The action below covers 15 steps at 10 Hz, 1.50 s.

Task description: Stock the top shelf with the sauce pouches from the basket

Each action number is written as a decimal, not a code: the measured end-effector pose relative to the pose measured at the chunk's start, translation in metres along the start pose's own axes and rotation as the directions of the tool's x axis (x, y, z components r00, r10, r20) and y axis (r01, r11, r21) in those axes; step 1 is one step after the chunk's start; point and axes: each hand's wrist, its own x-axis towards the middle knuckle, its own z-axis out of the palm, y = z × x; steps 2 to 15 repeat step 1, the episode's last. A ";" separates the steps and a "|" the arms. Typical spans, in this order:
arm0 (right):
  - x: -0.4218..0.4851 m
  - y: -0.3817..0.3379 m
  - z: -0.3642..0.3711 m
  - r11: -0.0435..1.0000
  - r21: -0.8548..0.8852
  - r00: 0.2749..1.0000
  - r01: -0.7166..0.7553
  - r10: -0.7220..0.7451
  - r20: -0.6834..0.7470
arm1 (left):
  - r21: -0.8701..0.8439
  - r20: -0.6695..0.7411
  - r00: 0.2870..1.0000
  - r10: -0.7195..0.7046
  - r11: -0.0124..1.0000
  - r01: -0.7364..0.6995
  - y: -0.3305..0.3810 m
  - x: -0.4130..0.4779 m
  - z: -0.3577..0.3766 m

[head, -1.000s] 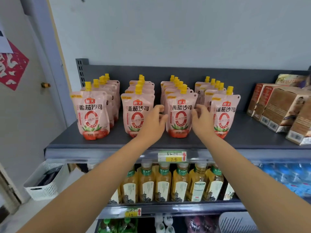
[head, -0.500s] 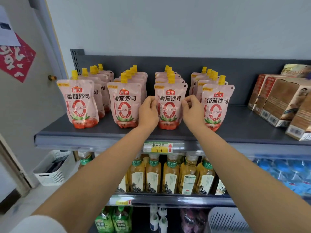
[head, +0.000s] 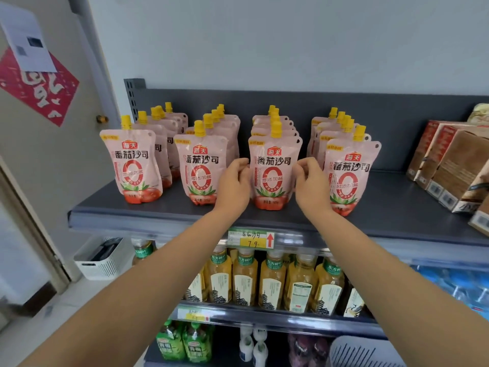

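Observation:
Four rows of pink sauce pouches with yellow caps stand upright on the dark grey top shelf (head: 397, 218). My left hand (head: 234, 186) and my right hand (head: 311, 184) flank the front pouch of the third row (head: 274, 170). The fingers of both hands are curled and pinch its left and right edges at mid height. That pouch stands on the shelf, in line with the front pouches of the second row (head: 201, 170) and fourth row (head: 349, 173). A grey slatted basket (head: 365, 350) shows at the bottom right; its inside is hidden.
Brown cartons (head: 449, 165) fill the right end of the top shelf. A price tag (head: 251, 239) hangs on the shelf's front edge. Tea bottles (head: 272, 282) line the shelf below. A white basket (head: 103, 260) sits on the floor at the left by a door.
My fingers have slid up the front pouch's sides and curled from a flat hold into a pinch on its edges. The view has shifted right and closer to the shelf.

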 end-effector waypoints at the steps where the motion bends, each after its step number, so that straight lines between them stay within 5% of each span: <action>1: -0.013 -0.006 -0.010 0.999 -0.004 0.999 -0.035 0.034 -0.005 | -0.012 0.035 0.999 -0.034 0.999 0.035 0.005 -0.009 -0.008; 15: -0.013 -0.006 -0.010 0.999 -0.004 0.999 -0.035 0.034 -0.005 | -0.012 0.035 0.999 -0.034 0.999 0.035 0.005 -0.009 -0.008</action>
